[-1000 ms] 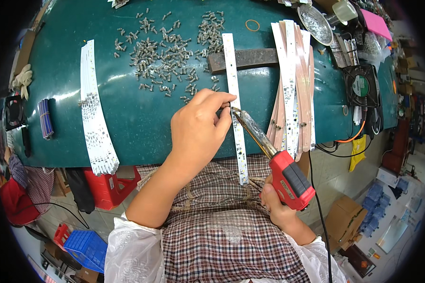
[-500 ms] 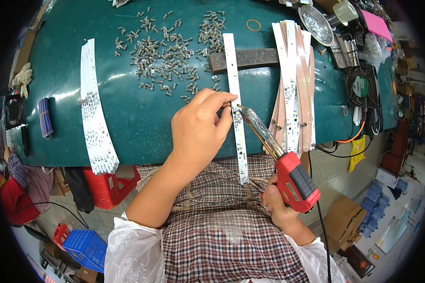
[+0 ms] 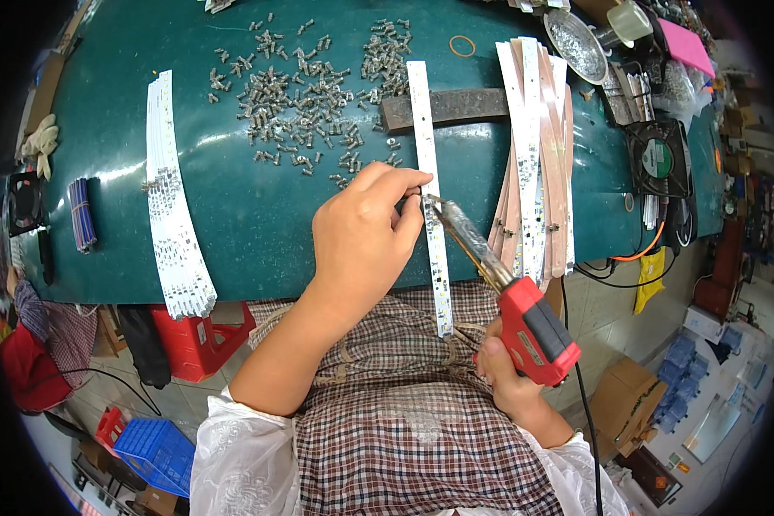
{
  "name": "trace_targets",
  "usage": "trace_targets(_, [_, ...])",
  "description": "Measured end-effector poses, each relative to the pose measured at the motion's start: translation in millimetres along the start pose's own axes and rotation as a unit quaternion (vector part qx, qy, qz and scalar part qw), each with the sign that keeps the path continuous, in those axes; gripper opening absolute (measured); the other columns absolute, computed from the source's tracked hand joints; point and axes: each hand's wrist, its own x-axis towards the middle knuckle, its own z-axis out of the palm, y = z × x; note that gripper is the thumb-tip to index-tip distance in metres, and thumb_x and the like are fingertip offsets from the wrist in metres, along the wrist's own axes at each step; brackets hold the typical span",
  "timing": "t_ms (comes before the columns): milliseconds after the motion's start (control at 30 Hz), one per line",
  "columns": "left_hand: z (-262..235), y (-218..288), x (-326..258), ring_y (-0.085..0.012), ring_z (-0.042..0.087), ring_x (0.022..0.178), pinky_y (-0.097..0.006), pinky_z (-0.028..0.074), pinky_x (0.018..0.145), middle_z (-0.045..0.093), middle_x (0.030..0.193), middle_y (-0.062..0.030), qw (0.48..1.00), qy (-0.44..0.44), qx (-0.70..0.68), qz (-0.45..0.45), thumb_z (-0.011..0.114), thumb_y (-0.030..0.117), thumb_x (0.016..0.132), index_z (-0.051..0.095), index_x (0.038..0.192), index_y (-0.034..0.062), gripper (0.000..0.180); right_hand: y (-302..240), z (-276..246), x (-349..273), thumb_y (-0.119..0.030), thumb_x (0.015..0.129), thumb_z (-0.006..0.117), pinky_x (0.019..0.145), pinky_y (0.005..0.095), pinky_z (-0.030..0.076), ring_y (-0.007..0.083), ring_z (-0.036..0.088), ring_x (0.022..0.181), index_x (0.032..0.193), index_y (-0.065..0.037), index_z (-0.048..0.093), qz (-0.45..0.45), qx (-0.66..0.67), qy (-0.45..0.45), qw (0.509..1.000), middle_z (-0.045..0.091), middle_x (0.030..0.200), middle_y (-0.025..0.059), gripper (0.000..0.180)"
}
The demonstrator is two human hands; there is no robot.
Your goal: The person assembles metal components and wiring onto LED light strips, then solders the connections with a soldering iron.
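A narrow white LED circuit strip lies lengthwise in front of me, its far part propped on a dark bar and its near end past the table edge. My left hand is closed at the strip's left edge, thumb and forefinger pinched together; what sits between the fingertips is too small to make out. My right hand grips a red and black soldering gun by its handle. Its metal tip touches or nearly touches the strip beside my left fingertips.
Many small metal connectors lie scattered beyond my left hand. White strips are fanned out at left; more strips are piled at right. A metal bowl, a small fan and the gun's black cord are on the right.
The soldering gun has shifted slightly left, its tip a little lower along the strip. My left hand and the strip have stayed in place.
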Motion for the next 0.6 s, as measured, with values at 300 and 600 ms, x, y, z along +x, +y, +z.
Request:
trace_targets(300, [-5.5,3.0,-0.3,-0.0107,0.057,0.056,-0.025,0.046,0.054,0.065,0.089,-0.0043,1.0,-0.018,0.002,-0.009,0.066,-0.001,0.077,0.07,0.099,0.0069,0.023,-18.2,-11.6,2.1,-0.008,0.092,0.055,0.041,0.0231,0.037,0.0054,0.038,0.042,0.098,0.002,0.046,-0.035,0.082,0.102,0.991,0.046,0.067,0.0037,0.014])
trace_targets(600, [-9.8,1.1,6.7,-0.0102,0.057,0.056,-0.025,0.046,0.055,0.065,0.089,-0.0038,0.999,-0.049,-0.002,0.002,0.066,0.0,0.076,0.07,0.099,0.0065,0.024,-23.4,-5.5,-0.6,-0.003,0.092,0.053,0.041,0.0233,0.037,0.0068,0.04,0.042,0.097,0.003,0.048,0.012,0.058,0.024,0.998,0.048,0.066,0.0055,0.008])
